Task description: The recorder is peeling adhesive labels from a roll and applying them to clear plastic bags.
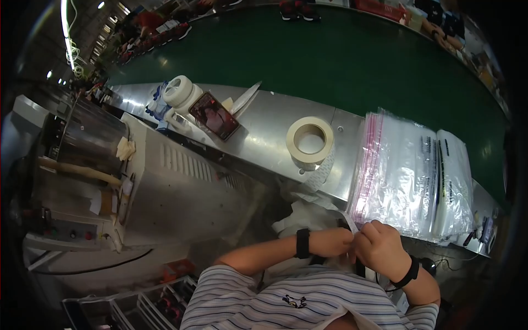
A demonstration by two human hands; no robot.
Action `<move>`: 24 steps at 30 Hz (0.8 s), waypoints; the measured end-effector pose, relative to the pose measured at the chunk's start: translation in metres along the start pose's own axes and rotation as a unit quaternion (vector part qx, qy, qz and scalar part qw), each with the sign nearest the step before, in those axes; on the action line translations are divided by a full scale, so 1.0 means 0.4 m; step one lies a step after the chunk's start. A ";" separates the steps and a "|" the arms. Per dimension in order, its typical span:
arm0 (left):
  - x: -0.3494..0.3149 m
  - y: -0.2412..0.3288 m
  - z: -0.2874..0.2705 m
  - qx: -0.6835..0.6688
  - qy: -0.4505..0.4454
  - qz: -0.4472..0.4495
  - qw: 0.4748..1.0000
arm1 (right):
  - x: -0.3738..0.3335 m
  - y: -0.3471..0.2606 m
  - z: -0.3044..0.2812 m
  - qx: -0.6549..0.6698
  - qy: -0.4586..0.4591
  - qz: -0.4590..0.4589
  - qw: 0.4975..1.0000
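Observation:
My left hand [331, 242] and my right hand [380, 247] meet close to my chest, just in front of the metal table's near edge. The fingers of both are closed in a pinch at the end of a white paper strip [345, 216]. This strip comes over the table edge from beside a roll of tape [324, 131]; small marks are printed along it. The exact grip is partly hidden by my fingers. Close beyond my right hand lies a stack of clear plastic bags [399, 176] with pink edges on its left side.
A phone [214, 116] leans against a white bottle [181, 93] on the metal ledge [264, 126]. Beyond runs a green conveyor belt [308, 60] with dark shoes [300, 10] at its far side. A grey machine [170, 181] stands left; another person's hands [443, 37] show far right.

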State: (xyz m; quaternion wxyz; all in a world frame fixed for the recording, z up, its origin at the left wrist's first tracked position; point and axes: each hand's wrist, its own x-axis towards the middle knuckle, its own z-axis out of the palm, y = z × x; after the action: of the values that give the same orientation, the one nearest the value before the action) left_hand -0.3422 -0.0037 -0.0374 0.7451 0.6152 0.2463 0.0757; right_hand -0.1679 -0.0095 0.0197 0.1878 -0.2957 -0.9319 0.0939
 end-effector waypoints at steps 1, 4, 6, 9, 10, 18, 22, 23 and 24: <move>0.001 -0.002 0.003 -0.019 -0.002 0.002 1.000 | 0.001 0.000 0.001 0.000 0.001 -0.006 1.000; -0.008 0.014 0.006 -0.046 0.004 0.003 0.999 | 0.009 0.000 -0.001 0.021 0.013 0.029 0.999; -0.003 0.015 0.002 -0.055 0.002 0.008 0.998 | 0.006 0.008 0.010 0.047 0.049 0.072 0.995; 0.006 0.006 -0.002 -0.060 0.016 0.013 0.998 | -0.017 0.019 0.023 0.157 0.086 0.172 0.969; 0.006 0.010 -0.003 -0.124 0.032 0.026 0.991 | -0.026 0.021 0.026 0.239 0.086 0.232 0.939; 0.015 -0.022 -0.028 -0.209 0.008 0.061 0.976 | -0.002 0.017 0.016 0.245 0.143 0.255 0.924; 0.026 0.006 -0.007 -0.223 0.054 0.002 0.973 | 0.011 0.025 0.003 0.131 0.188 0.186 0.955; 0.028 -0.003 -0.016 -0.125 0.024 -0.003 0.992 | 0.005 0.029 0.005 0.130 0.188 0.187 0.955; 0.029 -0.007 -0.023 -0.026 -0.004 -0.007 1.000 | -0.006 0.037 0.010 0.119 0.161 0.163 0.966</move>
State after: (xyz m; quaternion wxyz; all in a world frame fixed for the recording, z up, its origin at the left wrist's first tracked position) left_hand -0.3367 0.0085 -0.0445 0.7623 0.5941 0.2458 0.0741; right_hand -0.1599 0.0008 0.0112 0.3519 -0.4299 -0.8107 0.1848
